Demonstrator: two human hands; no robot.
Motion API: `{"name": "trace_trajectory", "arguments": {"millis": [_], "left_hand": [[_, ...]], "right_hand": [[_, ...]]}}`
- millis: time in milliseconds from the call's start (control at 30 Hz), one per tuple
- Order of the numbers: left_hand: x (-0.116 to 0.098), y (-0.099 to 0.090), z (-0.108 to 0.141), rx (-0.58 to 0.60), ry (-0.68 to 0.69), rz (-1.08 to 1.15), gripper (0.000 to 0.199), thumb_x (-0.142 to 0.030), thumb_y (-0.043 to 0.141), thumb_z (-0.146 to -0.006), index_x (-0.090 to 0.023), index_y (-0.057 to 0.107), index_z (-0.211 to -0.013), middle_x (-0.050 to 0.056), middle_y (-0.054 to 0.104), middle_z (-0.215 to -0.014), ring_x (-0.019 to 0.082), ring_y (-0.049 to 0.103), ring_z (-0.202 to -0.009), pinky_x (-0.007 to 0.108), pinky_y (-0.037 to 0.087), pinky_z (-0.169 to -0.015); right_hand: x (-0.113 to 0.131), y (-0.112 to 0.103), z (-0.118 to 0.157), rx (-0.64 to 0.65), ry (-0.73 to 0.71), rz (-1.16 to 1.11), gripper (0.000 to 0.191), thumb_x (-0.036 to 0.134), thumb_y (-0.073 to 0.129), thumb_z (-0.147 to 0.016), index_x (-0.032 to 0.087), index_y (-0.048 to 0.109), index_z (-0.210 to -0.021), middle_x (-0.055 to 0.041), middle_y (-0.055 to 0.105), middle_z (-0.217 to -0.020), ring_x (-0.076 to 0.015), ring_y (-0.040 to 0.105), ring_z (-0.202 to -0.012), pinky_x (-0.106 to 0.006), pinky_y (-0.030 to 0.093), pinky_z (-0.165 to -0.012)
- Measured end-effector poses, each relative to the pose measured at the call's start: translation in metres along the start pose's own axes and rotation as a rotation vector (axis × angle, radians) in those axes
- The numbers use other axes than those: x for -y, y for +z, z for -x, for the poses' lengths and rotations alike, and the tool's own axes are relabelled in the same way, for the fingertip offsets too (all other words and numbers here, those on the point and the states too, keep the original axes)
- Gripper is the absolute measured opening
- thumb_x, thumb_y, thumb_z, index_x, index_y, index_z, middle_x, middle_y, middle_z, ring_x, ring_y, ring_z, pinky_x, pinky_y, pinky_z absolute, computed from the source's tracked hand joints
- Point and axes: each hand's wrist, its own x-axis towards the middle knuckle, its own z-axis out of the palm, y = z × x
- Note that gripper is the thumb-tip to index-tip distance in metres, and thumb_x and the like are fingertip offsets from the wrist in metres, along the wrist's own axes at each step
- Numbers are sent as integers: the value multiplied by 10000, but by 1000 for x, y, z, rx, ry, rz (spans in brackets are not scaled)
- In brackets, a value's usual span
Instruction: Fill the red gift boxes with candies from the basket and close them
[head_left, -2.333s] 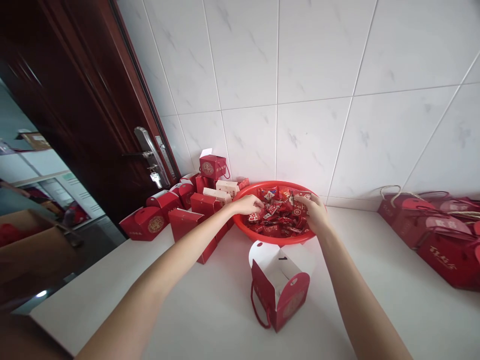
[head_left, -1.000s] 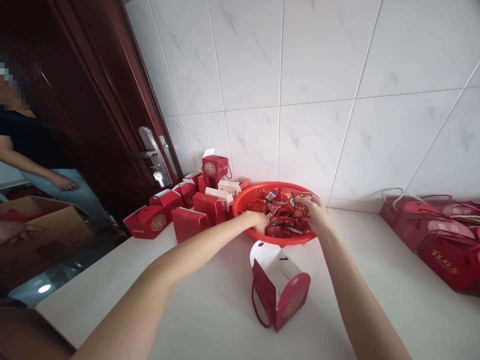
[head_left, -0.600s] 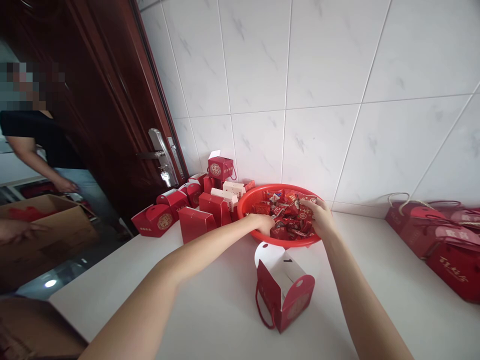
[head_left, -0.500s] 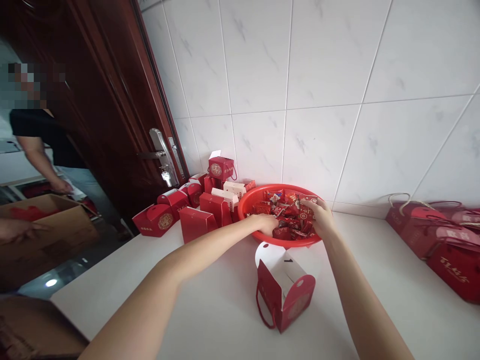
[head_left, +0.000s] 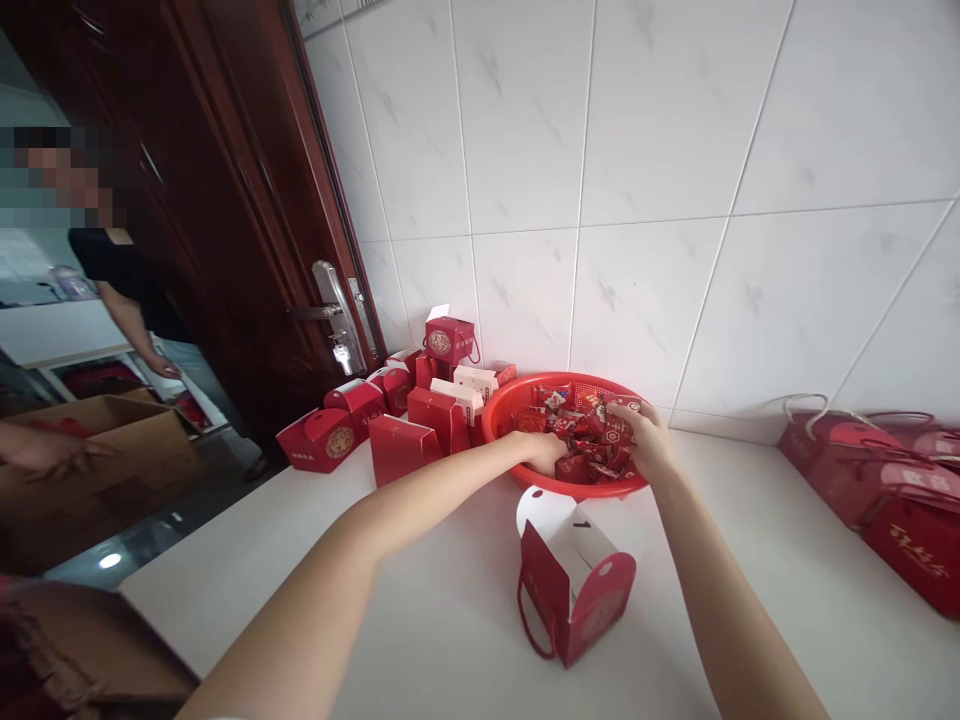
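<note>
A red plastic basin (head_left: 592, 490) holds a heap of red-wrapped candies (head_left: 585, 425). My left hand (head_left: 546, 452) reaches into it from the left; its fingers are down among the wrappers and mostly hidden. At the basin's right side, my right hand (head_left: 652, 440) pinches a red packet (head_left: 619, 425) with a pale printed pattern between thumb and fingers. In front of the basin stands a red gift box (head_left: 600, 610), its top open and a cord handle hanging on its left. Its white inside shows a dark mark.
Several closed red boxes (head_left: 322, 440) and upright red packs (head_left: 405, 450) stand left of the basin. Red gift bags (head_left: 900, 530) lie at the right. A tiled wall rises behind. Beyond the table's left edge are a cardboard box (head_left: 157, 440), another person (head_left: 135, 290) and someone's hand (head_left: 60, 450).
The view has shifted slightly, so most things sit a little further right. Both my hands stay in the basin, with little movement. The person at the left has turned a little.
</note>
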Motion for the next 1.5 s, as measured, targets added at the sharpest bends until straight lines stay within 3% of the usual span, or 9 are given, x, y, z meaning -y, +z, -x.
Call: {"name": "trace_trajectory", "arguments": {"millis": [200,300,600,767,867,1033,1233,1367,1500], "left_hand": [[8,4,-1,-87,62,103,579,-102,686,-629,-216,698,-1197,108,739,-1154,327,694,-1041,326,548,-728],[11,5,0,-178,116,147,583,-75,659,-644,-199,706,-1212,93,758,-1038,305,713,-941,321,543,-708],[18,5,13,-586,184,352,696,25,638,-668,-219,686,-1318,68,774,-1109,280,714,-1063,313,530,-925],[24,8,13,-781,215,750,739,18,783,-591,-183,691,-1296,79,783,-1041,268,730,-977,339,572,-859],[26,10,15,-896,246,1039,675,-25,858,-564,-147,723,-1214,106,782,-1042,258,725,-983,385,568,-907],[25,13,26,-971,329,1265,613,-96,924,-532,-132,760,-1121,102,791,-963,255,728,-996,447,530,-1012],[14,18,29,-983,315,1376,588,-104,939,-505,-142,771,-1067,86,803,-949,253,745,-942,420,576,-944],[9,22,21,-985,260,1487,562,-120,951,-480,-144,774,-1013,88,805,-997,253,737,-985,427,556,-988],[9,29,17,-969,316,1507,516,-233,949,-540,-133,770,-1014,114,781,-1113,269,712,-1063,459,518,-1039]], "right_hand": [[0,-1,1,-11,-20,-33,229,272,829,-523,227,698,-705,-6,742,-649,-203,682,-572,-288,560,-495],[1,0,2,-45,-38,-70,224,254,826,-518,221,697,-699,-2,734,-639,-211,704,-607,-281,563,-508],[18,0,12,-91,-6,-156,209,165,817,-530,207,648,-646,18,691,-579,-174,667,-517,-264,556,-473],[27,-2,27,-74,1,-193,180,144,806,-550,197,672,-658,17,698,-593,-161,670,-534,-241,551,-463],[29,-4,34,-36,-8,-196,174,158,815,-569,197,694,-688,11,719,-629,-163,688,-567,-234,556,-487],[26,-5,41,48,-41,-185,183,206,837,-589,209,705,-714,-4,752,-692,-195,726,-654,-265,577,-559],[17,-5,40,97,30,-165,213,224,853,-570,184,731,-740,-38,769,-732,-201,714,-648,-279,576,-588],[14,-8,37,136,44,-158,241,235,867,-584,194,748,-790,-38,776,-753,-210,718,-667,-285,571,-592],[16,-8,40,142,47,-146,230,250,878,-580,199,746,-761,-31,777,-748,-198,713,-654,-268,566,-573]]}}
